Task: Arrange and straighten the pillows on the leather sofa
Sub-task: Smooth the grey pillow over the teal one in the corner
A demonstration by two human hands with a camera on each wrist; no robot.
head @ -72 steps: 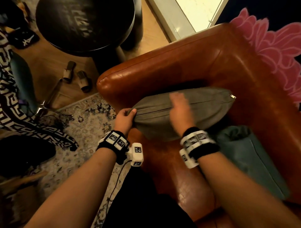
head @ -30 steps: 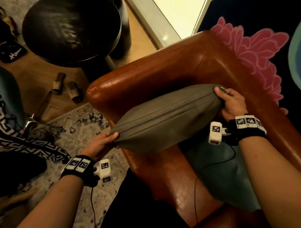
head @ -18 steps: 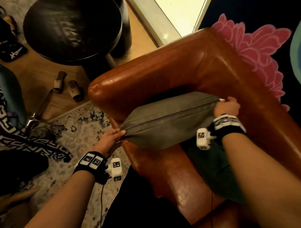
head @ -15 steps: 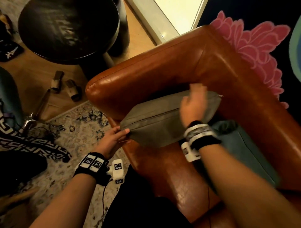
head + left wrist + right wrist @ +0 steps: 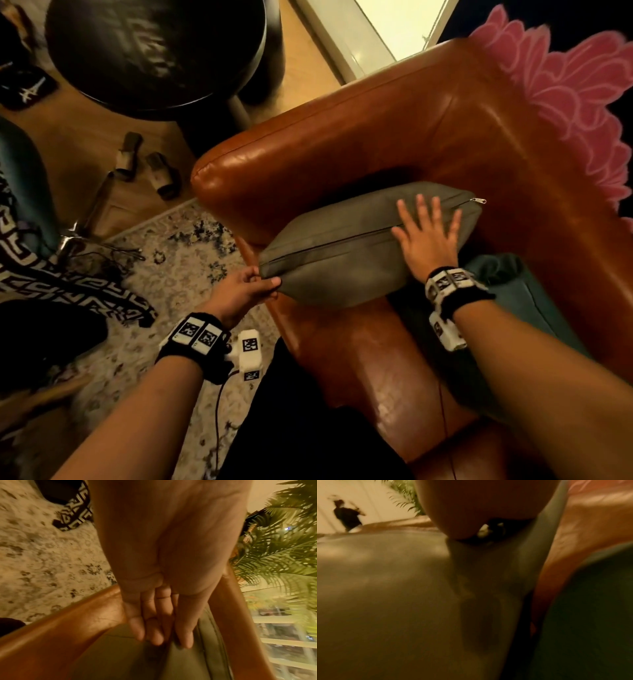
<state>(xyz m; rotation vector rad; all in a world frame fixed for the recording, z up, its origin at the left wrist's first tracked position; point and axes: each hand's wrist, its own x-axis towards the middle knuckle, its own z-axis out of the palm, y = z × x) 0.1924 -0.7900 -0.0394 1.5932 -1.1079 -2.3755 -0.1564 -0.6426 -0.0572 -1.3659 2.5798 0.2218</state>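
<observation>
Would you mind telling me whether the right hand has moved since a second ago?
Yes. The right hand left the pillow's zipper corner near the sofa back and now lies flat on the pillow's top, closer to its middle.

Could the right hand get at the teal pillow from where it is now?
Probably yes: the right hand lies flat and open on the grey zippered pillow, and the teal pillow sits uncovered just beside its wrist.
</observation>
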